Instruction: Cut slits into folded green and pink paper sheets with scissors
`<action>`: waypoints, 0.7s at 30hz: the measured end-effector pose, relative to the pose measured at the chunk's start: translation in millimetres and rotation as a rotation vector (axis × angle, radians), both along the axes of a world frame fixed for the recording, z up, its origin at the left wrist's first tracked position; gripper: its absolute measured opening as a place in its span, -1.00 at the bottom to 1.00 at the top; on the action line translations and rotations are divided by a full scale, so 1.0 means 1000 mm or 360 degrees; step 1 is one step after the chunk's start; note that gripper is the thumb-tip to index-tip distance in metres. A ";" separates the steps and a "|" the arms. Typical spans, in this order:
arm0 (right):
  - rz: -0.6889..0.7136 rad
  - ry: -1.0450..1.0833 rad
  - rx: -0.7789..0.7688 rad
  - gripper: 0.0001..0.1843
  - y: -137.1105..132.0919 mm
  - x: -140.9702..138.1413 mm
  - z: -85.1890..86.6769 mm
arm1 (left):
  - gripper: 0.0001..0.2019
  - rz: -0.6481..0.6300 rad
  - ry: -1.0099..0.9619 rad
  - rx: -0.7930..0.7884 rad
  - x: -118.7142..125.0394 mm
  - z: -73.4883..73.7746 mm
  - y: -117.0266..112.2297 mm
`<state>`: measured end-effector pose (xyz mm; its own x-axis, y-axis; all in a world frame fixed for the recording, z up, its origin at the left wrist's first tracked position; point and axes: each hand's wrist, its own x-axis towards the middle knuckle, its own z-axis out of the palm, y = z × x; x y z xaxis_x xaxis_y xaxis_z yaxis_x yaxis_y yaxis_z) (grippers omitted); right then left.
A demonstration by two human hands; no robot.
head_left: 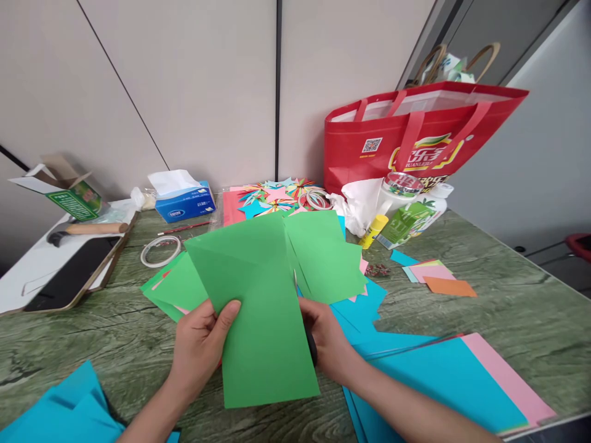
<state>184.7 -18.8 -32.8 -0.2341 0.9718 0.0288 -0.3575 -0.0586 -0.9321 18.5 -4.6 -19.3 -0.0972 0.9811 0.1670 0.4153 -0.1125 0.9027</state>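
My left hand point(203, 335) pinches the left edge of a green sheet of paper point(258, 307), thumb on the front. The sheet is held up above the table, with a faint crease near its top. At its right edge, my right hand point(325, 338) is closed around scissors point(311, 344); a black handle and a bit of blade show, and the rest is hidden behind the paper. More green paper point(323, 252) lies behind on the right, and another green stack point(184, 280) is on the left. Blue paper pieces point(364, 307) lie beyond my right hand.
Blue and pink sheets point(452, 381) lie under my right forearm, blue pieces point(55, 406) at front left. Behind stand a tissue box point(184, 203), tape roll point(161, 251), yellow glue stick point(374, 231) and red bag point(355, 147). A phone point(74, 271) and small paper cards point(429, 272) flank them.
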 end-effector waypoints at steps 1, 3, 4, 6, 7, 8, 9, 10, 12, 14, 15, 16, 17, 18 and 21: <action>0.0000 0.0005 0.0004 -0.74 0.000 0.000 -0.001 | -0.75 -0.0001 -0.0010 -0.0016 0.000 -0.001 0.000; -0.0011 0.0024 0.0004 -0.76 0.000 0.000 -0.003 | -0.76 -0.0002 -0.0037 -0.0056 -0.002 -0.002 0.000; -0.0021 0.0038 -0.0013 -0.78 0.000 0.000 -0.004 | -0.77 -0.0005 -0.0052 -0.0076 -0.002 -0.003 -0.001; -0.0048 0.0062 -0.0055 -0.81 0.000 0.000 -0.007 | -0.78 -0.0014 -0.0086 -0.0117 -0.003 -0.004 -0.001; -0.0061 0.0061 -0.0071 -0.82 0.000 -0.001 -0.008 | -0.78 -0.0018 -0.0104 -0.0139 -0.004 -0.004 -0.001; -0.0072 0.0055 -0.0082 -0.82 0.000 -0.001 -0.009 | -0.78 -0.0019 -0.0125 -0.0158 -0.005 -0.005 -0.002; -0.0074 0.0044 -0.0088 -0.82 0.000 -0.001 -0.010 | -0.77 -0.0020 -0.0148 -0.0180 -0.005 -0.005 -0.002; -0.0075 0.0027 -0.0090 -0.81 0.000 -0.001 -0.009 | -0.76 -0.0023 -0.0172 -0.0202 -0.005 -0.006 -0.001; -0.0068 -0.0021 -0.0059 -0.78 0.000 0.000 -0.008 | -0.75 -0.0028 -0.0212 -0.0228 -0.005 -0.006 -0.001; -0.0047 -0.0063 0.0018 -0.73 0.001 0.001 -0.006 | -0.74 -0.0042 -0.0239 -0.0246 -0.004 -0.007 0.000; -0.0036 -0.0080 0.0064 -0.70 0.001 0.002 -0.005 | -0.73 -0.0053 -0.0253 -0.0262 -0.003 -0.007 0.000; -0.0028 -0.0094 0.0107 -0.68 0.001 0.004 -0.004 | -0.73 -0.0061 -0.0270 -0.0281 -0.003 -0.008 0.000; -0.0021 -0.0103 0.0135 -0.66 0.002 0.005 -0.003 | -0.73 -0.0066 -0.0291 -0.0304 -0.003 -0.009 -0.001; -0.0015 -0.0109 0.0153 -0.64 0.002 0.006 -0.003 | -0.74 -0.0068 -0.0314 -0.0324 -0.003 -0.009 -0.001; 0.0030 -0.0126 0.0163 -0.57 0.003 0.007 -0.004 | -0.75 -0.0066 -0.0396 -0.0332 -0.003 -0.010 -0.001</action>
<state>191.6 -16.2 -36.3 -0.2577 0.9601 0.1083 -0.2822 0.0324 -0.9588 15.5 -5.7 -29.6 -0.0693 0.9957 -0.0617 0.1780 0.0732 0.9813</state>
